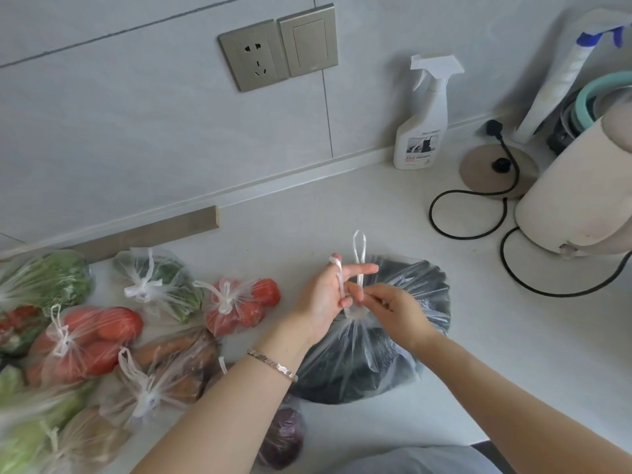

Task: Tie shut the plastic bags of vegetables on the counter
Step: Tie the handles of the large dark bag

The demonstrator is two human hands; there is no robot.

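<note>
A clear plastic bag of dark purple vegetables (386,350) sits on the white counter (513,354) in front of me. Its neck is gathered into a twist below my hands. My left hand (325,299) has one white bag handle looped around its fingers, index finger pointing right. My right hand (396,309) pinches the base of the other handle (359,251), which stands up as a loop. To the left lie several tied bags: tomatoes (239,306), larger tomatoes (89,340), greens (157,285), carrots (171,367).
A white spray bottle (424,121) stands at the wall. A kettle base (496,169) with a black cord (478,213) and a cream kettle (581,186) sit at the right. A bag with a purple cabbage (284,436) lies near the counter's front edge.
</note>
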